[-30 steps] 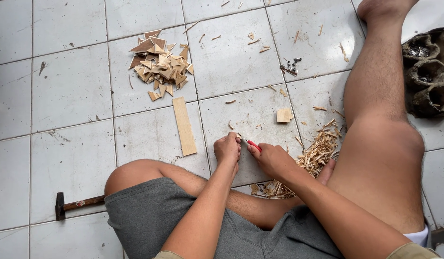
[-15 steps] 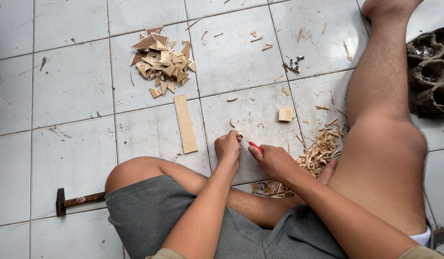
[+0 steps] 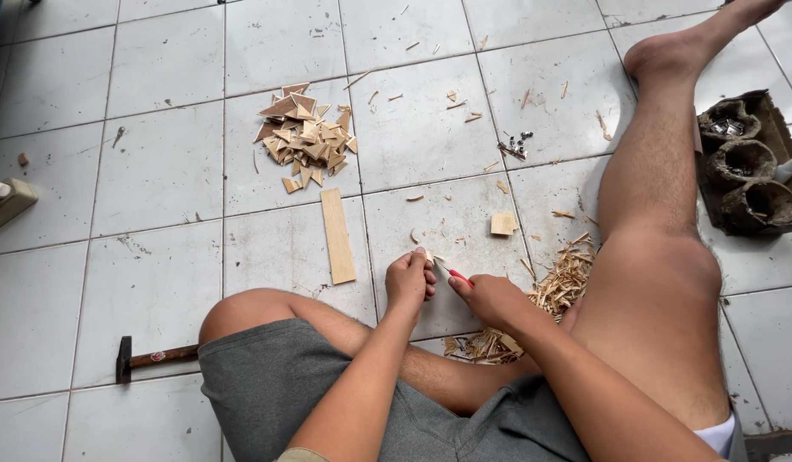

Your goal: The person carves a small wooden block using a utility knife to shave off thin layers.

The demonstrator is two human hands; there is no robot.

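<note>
While the person sits on the tiled floor (image 3: 156, 171) with legs spread, the left hand (image 3: 409, 281) pinches a small pale wood piece (image 3: 429, 257) between closed fingertips, held low above the tile in front of the lap. The right hand (image 3: 492, 299) is wrapped around a red-handled knife (image 3: 457, 276), its thin blade pointing at that piece. The blade tip is too small to see clearly, so it probably touches the wood, though I cannot be sure. Just beside the right hand lies a heap of shavings (image 3: 558, 287). A flat wooden strip (image 3: 338, 235) lies near the left hand, with a pile of cut wood triangles (image 3: 306, 137) farther out and a hammer (image 3: 152, 359) by the left thigh. The risk lies in how near the pinching fingers sit to the edge: a slip off so small a piece could send the blade into the fingertips or the bare leg.
</note>
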